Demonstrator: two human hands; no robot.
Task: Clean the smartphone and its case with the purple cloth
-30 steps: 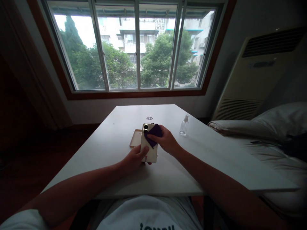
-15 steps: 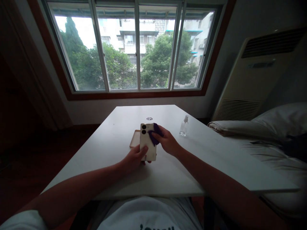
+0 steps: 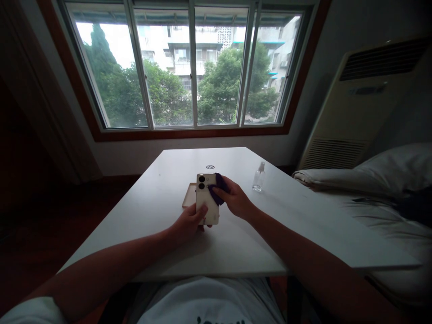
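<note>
A pale smartphone (image 3: 209,210) is held upright above the table, its back with two large dark camera lenses facing me. My left hand (image 3: 189,220) grips its lower part, thumb across the back and fingers underneath. A purple cloth (image 3: 221,189) is pinched in my right hand (image 3: 238,198), which presses it over the phone's upper right edge and back. The phone's screen side is hidden. Behind the phone, a shallow beige phone case (image 3: 189,197) lies on the table, partly covered from view.
On the white table (image 3: 141,216), a clear spray bottle (image 3: 258,179) stands to the right. A small dark oval mark (image 3: 210,167) shows farther back. Light cushions or bedding (image 3: 367,180) lie to the right, below an air conditioner (image 3: 364,99). A window (image 3: 195,67) is ahead.
The phone has tilted and shifted very slightly. Both hands keep their hold, with the cloth still against the phone's upper right edge.
</note>
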